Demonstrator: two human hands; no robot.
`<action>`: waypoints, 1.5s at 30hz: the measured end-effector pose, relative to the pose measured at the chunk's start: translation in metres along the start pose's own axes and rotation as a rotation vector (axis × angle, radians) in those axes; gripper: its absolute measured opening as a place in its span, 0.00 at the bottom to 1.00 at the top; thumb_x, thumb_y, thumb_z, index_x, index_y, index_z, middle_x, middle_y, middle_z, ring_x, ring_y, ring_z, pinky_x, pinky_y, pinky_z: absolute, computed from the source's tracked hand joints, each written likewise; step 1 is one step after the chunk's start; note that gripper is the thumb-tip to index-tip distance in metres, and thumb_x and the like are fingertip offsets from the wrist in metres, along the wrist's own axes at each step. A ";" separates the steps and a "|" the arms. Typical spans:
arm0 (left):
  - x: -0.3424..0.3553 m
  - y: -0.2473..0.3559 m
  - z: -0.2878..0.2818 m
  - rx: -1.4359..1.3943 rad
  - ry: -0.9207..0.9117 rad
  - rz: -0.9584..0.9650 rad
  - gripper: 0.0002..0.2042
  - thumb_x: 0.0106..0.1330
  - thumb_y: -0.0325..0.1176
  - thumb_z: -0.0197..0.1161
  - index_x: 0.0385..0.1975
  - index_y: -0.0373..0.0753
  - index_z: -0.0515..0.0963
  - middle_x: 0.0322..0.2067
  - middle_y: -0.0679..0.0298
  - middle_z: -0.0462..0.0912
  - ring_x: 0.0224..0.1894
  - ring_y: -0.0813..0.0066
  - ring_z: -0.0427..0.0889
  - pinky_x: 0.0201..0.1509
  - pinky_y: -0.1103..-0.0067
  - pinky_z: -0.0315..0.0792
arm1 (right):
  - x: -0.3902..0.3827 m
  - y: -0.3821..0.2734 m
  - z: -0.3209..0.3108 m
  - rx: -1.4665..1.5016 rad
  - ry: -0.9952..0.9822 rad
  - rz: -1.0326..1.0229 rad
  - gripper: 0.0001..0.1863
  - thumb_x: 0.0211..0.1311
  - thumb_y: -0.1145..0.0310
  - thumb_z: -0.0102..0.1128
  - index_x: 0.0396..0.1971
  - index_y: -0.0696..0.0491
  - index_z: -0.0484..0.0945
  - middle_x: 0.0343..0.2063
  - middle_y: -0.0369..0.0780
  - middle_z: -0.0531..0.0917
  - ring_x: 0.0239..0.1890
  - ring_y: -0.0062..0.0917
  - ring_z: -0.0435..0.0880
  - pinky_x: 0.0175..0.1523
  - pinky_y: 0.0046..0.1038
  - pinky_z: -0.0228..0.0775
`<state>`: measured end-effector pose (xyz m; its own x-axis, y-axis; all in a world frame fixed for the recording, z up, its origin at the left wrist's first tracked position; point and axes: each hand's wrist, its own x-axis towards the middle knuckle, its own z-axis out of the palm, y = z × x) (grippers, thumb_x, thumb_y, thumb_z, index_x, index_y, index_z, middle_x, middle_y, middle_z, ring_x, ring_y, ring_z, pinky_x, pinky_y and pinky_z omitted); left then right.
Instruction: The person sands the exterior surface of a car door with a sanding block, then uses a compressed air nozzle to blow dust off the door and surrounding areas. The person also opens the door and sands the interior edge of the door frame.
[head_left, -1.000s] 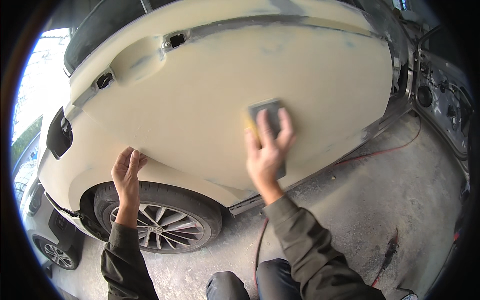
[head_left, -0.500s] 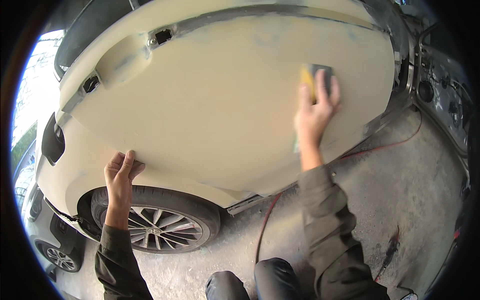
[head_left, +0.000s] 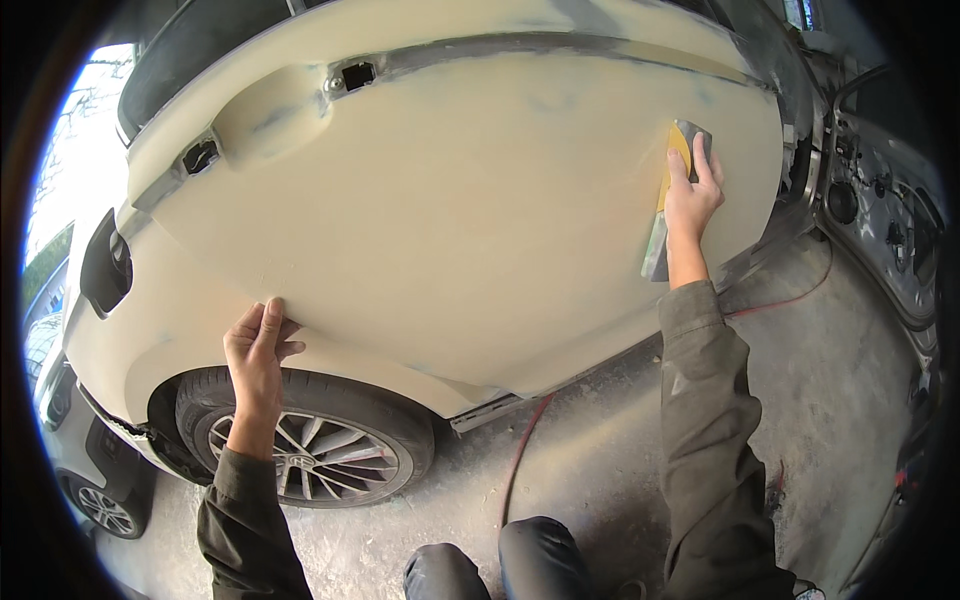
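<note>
Your right hand point(head_left: 693, 208) grips a long yellow-and-grey block point(head_left: 664, 190), fingers wrapped over it, against the right part of the cream car door point(head_left: 450, 200). Your left hand point(head_left: 258, 355) is half curled, thumb close to the fingers, at the door's near left edge, beside the wheel point(head_left: 300, 460); whether it pinches that edge, I cannot tell.

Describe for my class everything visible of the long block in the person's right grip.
The block is long and narrow: yellow along its upper left side, dark grey at its top end, paler grey with a greenish edge at its lower end. Its material is unclear. It lies lengthwise up the cream car panel, apparently against it, top leaning right. The right grip holds it, hiding part of it.
</note>
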<state>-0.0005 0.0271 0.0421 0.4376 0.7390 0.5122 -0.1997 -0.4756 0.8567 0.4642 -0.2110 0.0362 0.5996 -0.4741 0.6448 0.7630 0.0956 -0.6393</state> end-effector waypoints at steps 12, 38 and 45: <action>-0.032 -0.029 0.015 -0.505 0.008 -0.182 0.36 0.83 0.55 0.44 0.71 0.23 0.60 0.67 0.44 0.68 0.68 0.56 0.72 0.72 0.66 0.68 | -0.260 -0.224 0.060 0.184 -0.626 -0.764 0.21 0.67 0.65 0.59 0.59 0.42 0.83 0.68 0.52 0.70 0.60 0.48 0.73 0.63 0.59 0.63; -0.280 -0.110 -0.151 -0.242 0.069 -0.755 0.46 0.79 0.68 0.30 0.73 0.25 0.60 0.67 0.36 0.71 0.72 0.47 0.71 0.78 0.60 0.62 | -0.209 -0.093 -0.009 -0.079 -0.133 -0.198 0.27 0.70 0.66 0.66 0.68 0.46 0.77 0.73 0.50 0.63 0.69 0.46 0.65 0.71 0.50 0.54; -0.145 -0.069 -0.081 -0.234 -0.145 -0.247 0.36 0.84 0.57 0.37 0.72 0.27 0.64 0.66 0.42 0.74 0.71 0.52 0.74 0.77 0.64 0.66 | -0.331 -0.113 -0.012 0.093 -0.579 -0.618 0.29 0.62 0.63 0.74 0.64 0.33 0.81 0.71 0.48 0.67 0.64 0.44 0.66 0.69 0.48 0.58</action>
<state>-0.1210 -0.0084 -0.0868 0.6139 0.7347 0.2887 -0.2601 -0.1570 0.9527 0.1768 -0.0758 -0.1102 0.0784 0.0551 0.9954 0.9954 0.0503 -0.0811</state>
